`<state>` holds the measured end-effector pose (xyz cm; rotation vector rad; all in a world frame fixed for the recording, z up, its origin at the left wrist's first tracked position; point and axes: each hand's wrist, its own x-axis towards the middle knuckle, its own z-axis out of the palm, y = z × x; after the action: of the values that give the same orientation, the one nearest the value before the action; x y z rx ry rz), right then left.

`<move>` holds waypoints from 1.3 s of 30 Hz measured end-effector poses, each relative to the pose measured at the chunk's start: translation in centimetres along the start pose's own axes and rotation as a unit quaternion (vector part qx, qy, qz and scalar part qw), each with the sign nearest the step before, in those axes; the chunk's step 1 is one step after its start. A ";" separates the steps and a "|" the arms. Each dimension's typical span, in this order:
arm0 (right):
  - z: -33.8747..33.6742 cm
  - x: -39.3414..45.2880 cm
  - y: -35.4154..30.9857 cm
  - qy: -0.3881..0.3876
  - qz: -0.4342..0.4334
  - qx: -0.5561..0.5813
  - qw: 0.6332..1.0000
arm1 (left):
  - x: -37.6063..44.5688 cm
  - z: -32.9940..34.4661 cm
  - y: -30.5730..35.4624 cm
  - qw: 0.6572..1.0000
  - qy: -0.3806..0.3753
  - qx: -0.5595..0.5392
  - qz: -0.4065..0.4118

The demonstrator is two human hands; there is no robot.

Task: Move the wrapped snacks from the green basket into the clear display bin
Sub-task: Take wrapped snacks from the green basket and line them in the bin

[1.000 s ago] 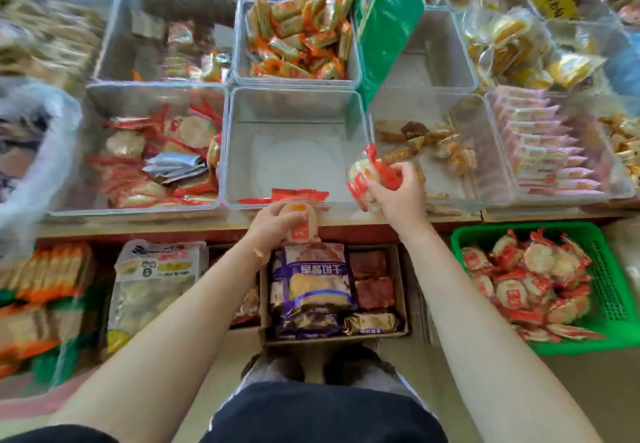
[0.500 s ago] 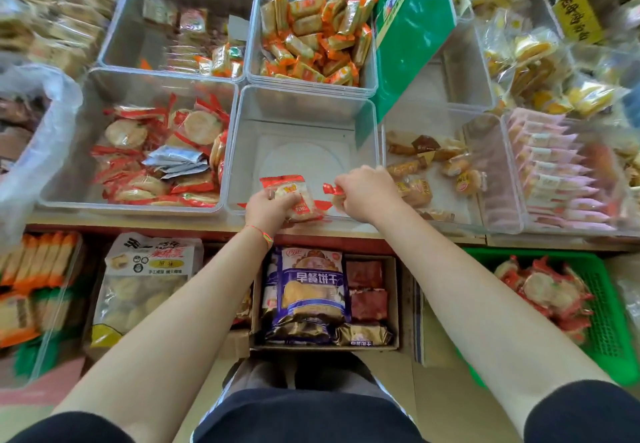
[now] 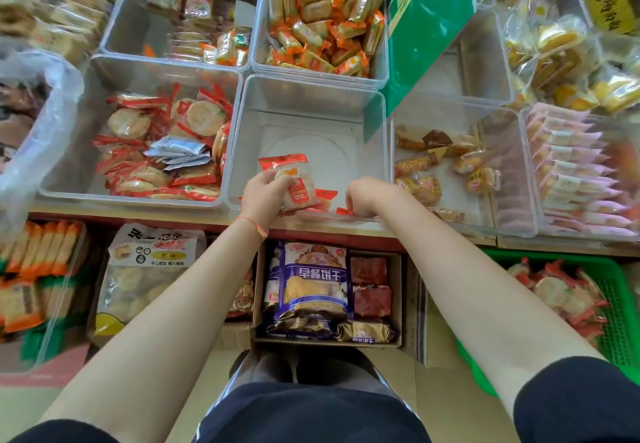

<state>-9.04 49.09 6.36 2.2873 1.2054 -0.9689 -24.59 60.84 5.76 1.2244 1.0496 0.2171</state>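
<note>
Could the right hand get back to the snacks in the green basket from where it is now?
Probably yes. The right hand sits at the clear display bin, and the green basket lies open-topped below its right, nothing covering the snacks.

Both forearms are bare from wrist to above the elbow, ending in short dark navy sleeves [image 3: 575, 404] at the bottom corners of the view. A thin braided string bracelet [image 3: 254, 225], pink with green and yellow strands, circles the left wrist. The right wrist carries nothing. Dark shorts [image 3: 311, 415] with a pale side stripe cover the lap, and dark shoes [image 3: 298, 368] show below.
</note>
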 end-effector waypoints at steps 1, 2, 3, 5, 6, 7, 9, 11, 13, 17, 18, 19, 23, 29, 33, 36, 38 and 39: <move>0.1 0.3 0.0 0.002 -0.001 -0.001 1.000 | 0.0 0.1 0.3 1.000 -0.003 -0.002 0.009; 0.3 0.5 -0.1 0.003 0.001 0.002 1.000 | -0.1 0.4 0.7 1.000 -0.006 -0.008 0.014; 0.4 0.6 -0.3 0.001 0.005 0.006 1.000 | -0.2 0.7 1.0 1.000 -0.010 -0.017 0.013; 0.7 0.8 -0.5 -0.013 0.013 0.019 1.000 | -0.1 1.2 1.6 0.999 -0.018 -0.028 0.007; 0.8 1.1 -0.5 -0.020 0.017 0.029 0.999 | -0.1 1.4 1.9 0.999 -0.021 -0.028 0.004; 0.8 1.2 -0.3 -0.022 0.019 0.042 0.999 | 0.0 1.6 2.1 0.999 -0.024 -0.025 0.004; 0.5 1.3 0.3 0.007 0.026 0.077 0.997 | 0.2 1.9 2.7 0.999 -0.029 -0.004 0.014; -0.6 1.0 1.3 0.097 0.035 0.189 0.977 | 0.8 2.4 2.9 0.999 -0.039 0.019 0.020; -1.7 0.3 1.7 0.200 0.014 0.329 0.923 | 1.4 2.8 2.7 0.997 -0.056 0.043 0.022; -3.4 -0.7 1.5 0.208 -0.102 0.432 0.872 | 2.6 4.4 2.1 0.987 -0.110 0.106 0.048; -3.4 -0.4 1.5 0.196 -0.114 0.398 0.889 | 2.9 4.7 1.9 0.983 -0.116 0.132 0.060; -3.2 0.1 1.5 0.195 -0.110 0.357 0.907 | 3.3 5.1 1.6 0.978 -0.117 0.160 0.072; -2.0 1.9 1.7 0.269 -0.031 0.204 0.941 | 5.7 5.5 0.3 0.939 -0.061 0.315 0.120; 1.2 3.1 1.4 0.080 -0.015 0.112 0.990 | 9.8 5.3 -2.9 0.806 -0.112 0.568 0.123; 2.4 4.4 1.0 0.047 0.001 0.123 0.991 | 11.9 6.6 -3.8 0.778 -0.139 0.593 0.153; 2.7 4.9 1.1 0.060 -0.002 0.122 0.991 | 13.1 7.4 -4.3 0.744 -0.143 0.632 0.164; 2.9 5.1 1.2 0.064 -0.003 0.125 0.990 | 13.8 7.7 -4.5 0.716 -0.144 0.665 0.156; 3.0 5.1 1.3 0.063 -0.002 0.128 0.990 | 13.9 7.8 -4.5 0.702 -0.134 0.680 0.163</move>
<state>-7.14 49.48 0.63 2.5799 1.1964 -1.0467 -12.92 62.95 -5.76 2.6913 0.6129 -0.6063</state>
